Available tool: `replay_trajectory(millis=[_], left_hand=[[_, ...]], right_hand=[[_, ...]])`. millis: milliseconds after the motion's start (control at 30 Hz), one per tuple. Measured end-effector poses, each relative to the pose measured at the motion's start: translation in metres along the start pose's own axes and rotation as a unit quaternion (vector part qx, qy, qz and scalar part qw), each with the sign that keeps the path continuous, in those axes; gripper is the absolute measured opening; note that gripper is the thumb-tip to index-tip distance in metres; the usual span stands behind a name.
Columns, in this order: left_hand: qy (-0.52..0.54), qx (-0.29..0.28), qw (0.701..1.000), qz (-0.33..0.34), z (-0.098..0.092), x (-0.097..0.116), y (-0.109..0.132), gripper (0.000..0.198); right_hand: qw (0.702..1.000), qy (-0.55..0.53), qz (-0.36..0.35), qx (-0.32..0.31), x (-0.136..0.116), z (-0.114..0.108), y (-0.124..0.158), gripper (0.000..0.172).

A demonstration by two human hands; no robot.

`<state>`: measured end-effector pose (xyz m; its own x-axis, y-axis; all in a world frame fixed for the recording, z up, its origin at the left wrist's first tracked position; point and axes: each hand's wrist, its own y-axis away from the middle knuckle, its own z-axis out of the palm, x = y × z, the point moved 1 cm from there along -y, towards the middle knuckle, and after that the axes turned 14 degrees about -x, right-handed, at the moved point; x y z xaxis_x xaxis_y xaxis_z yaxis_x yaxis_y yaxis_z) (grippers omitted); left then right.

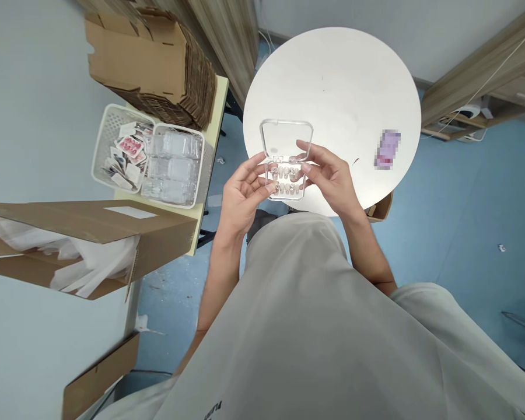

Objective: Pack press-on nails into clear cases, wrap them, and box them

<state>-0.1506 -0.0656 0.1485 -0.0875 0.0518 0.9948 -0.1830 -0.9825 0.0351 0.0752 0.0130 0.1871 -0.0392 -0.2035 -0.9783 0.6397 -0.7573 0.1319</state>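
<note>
Between my two hands is a clear plastic case [287,197], its hinged lid [287,122] raised on the far side. Two rows of press-on nails [286,172], pale with shiny decorations, lie inside the case. My left hand [241,195] grips the case's left side, the thumb reaching over the lower row. On the other side my right hand [330,175] pinches the right edge near the hinge, with the index finger up by the lid. The case is held over the near edge of the round white table [332,70].
A blurred purple item [388,150] lies on the table's right. At left, a side table [221,96] holds flattened cardboard boxes [135,58], a white basket of printed cards [97,157] and another of clear cases [199,175]. Nearer stands an open carton [166,233] with white wrapping.
</note>
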Motion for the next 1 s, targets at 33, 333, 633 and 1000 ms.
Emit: replay_trajectory(millis=[33, 333, 633, 1000], left_hand=[[0.001, 0.003, 1.0, -0.001, 0.0, -0.001, 0.0, 0.086], [0.008, 0.008, 1.0, -0.003, 0.004, -0.003, 0.0, 0.084], [0.061, 0.007, 0.998, -0.031, 0.009, 0.011, 0.002, 0.075], [-0.014, 0.012, 1.0, 0.01, 0.007, -0.007, -0.001, 0.093]], right_hand=[[1.0, -0.003, -0.005, 0.001, 0.001, 0.0, 0.0, 0.062], [1.0, 0.02, 0.01, 0.003, 0.006, -0.002, 0.001, 0.051], [0.999, 0.035, 0.018, -0.007, -0.003, -0.004, 0.006, 0.042], [0.992, -0.017, 0.094, -0.085, 0.01, -0.009, 0.01, 0.079]])
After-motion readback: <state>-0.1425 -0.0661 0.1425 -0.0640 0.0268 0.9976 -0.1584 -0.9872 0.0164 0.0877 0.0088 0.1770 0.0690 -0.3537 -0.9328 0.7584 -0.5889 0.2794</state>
